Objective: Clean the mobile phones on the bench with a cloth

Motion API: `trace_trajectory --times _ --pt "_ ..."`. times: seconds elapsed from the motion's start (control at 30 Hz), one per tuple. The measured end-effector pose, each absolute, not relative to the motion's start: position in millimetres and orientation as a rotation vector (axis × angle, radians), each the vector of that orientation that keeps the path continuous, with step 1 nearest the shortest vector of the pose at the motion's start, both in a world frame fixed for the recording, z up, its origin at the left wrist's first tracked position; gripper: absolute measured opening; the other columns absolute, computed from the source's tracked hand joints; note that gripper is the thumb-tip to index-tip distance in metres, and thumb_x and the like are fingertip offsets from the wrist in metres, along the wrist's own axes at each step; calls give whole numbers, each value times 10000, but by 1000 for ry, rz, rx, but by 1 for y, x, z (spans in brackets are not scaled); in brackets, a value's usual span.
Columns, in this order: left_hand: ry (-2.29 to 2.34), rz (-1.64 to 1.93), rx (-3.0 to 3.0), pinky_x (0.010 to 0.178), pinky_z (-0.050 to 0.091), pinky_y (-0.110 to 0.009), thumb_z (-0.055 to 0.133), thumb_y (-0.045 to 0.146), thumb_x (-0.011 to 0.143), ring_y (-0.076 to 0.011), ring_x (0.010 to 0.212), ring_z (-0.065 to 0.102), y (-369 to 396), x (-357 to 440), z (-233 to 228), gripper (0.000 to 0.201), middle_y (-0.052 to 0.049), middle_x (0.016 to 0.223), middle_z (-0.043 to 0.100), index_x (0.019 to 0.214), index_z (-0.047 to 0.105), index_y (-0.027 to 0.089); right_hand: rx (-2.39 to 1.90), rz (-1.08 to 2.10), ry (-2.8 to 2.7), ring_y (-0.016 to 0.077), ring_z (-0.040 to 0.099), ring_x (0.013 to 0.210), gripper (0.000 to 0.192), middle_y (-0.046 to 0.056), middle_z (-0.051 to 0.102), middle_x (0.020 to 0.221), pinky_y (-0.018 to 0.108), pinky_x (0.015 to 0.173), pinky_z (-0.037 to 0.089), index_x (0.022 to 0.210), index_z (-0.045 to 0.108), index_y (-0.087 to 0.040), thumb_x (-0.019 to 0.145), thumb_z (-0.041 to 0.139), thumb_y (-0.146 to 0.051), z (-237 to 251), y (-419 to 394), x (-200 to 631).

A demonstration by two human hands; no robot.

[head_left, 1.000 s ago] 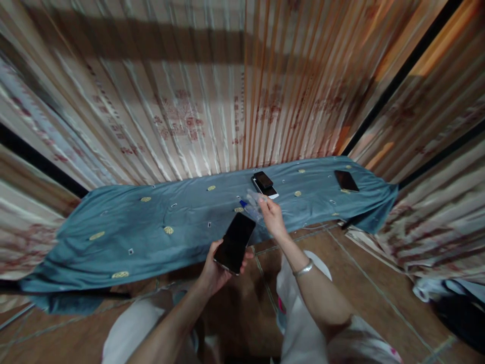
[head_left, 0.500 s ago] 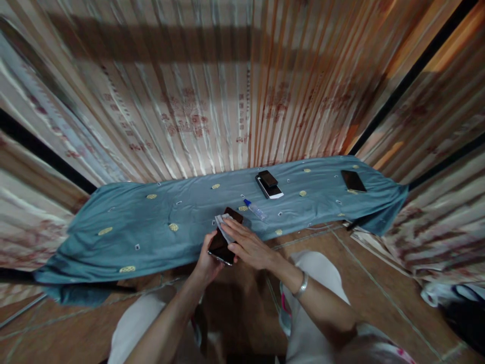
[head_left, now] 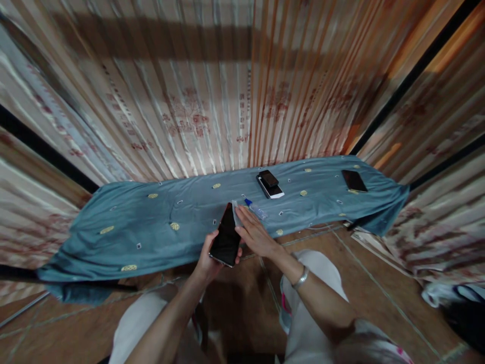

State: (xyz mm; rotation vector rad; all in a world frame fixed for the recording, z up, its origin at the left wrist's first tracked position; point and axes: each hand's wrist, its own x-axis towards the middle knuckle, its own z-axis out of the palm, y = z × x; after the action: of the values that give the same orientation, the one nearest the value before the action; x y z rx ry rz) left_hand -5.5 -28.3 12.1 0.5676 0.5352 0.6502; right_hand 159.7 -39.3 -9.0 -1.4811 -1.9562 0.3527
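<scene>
Here, right hand (head_left: pixel 257 236) slants palm-down.

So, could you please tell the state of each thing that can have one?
Held phone: screen dark, gripped by the left hand.
Cloth: under the fingers of the right hand, at the held phone's edge.
Bottle: lying down.
Small phone: lying on white phone.
White phone: partly covered.
Lone device: lying flat.
Sheet: spread out, wrinkled.
Curtain: hanging in folds.
</scene>
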Motion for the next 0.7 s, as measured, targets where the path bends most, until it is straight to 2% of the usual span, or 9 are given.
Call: trace_trajectory --times 0.13,0.27,0.33,0.4,0.5,0.6,0.7 --pt "583 587 593 386 437 -268 424 478 818 -189 433 591 -34 -1 8 462 -94 622 662 947 636 89 -1435 330 -1981 196 93 1418 610 122 161 1528 449 1147 173 1464 134 -144 948 276 -437 -5 -41 155" --pt "693 624 598 432 477 -292 357 537 859 -204 491 621 -33 1 2 522 -85 634 672 985 638 115 -1346 370 -2032 198 45 1422 626 107 94 1542 449 1150 163 1469 81 -150 947 292 -423 -4 -45 145" --pt "738 677 566 523 517 -308 333 556 869 -211 610 662 -31 3 -1 533 -84 751 704 1061 628 155 -1298 390 -2063 199 43 1422 635 109 85 1543 441 1152 163 1469 73 -142 946 304 -419 -5 -47 140" --pt "740 757 517 715 535 -331 302 564 878 -224 841 675 -28 3 -3 549 -83 929 711 1136 610 189 -1253 402 -2089 200 45 1422 646 114 84 1543 433 1153 164 1469 73 -134 943 317 -419 -8 -49 135" --pt "696 833 475 980 418 -349 269 565 888 -230 1158 546 -26 4 -3 580 -73 1140 657 1204 583 195 -1244 408 -2121 207 52 1421 674 127 82 1541 439 1149 174 1468 76 -128 932 344 -438 -12 -53 127" --pt "672 864 463 1046 350 -355 276 573 885 -228 1228 486 -25 4 -2 588 -69 1181 637 1207 583 189 -1261 389 -2157 223 50 1421 716 157 86 1535 455 1142 184 1466 70 -108 919 364 -465 -13 -57 120" --pt "661 805 412 1016 385 -390 256 637 855 -252 1171 536 -22 3 -2 659 -93 1117 664 1155 613 171 -1217 371 -2197 232 37 1421 747 173 90 1532 467 1136 195 1465 35 -100 914 363 -484 -13 -62 113"
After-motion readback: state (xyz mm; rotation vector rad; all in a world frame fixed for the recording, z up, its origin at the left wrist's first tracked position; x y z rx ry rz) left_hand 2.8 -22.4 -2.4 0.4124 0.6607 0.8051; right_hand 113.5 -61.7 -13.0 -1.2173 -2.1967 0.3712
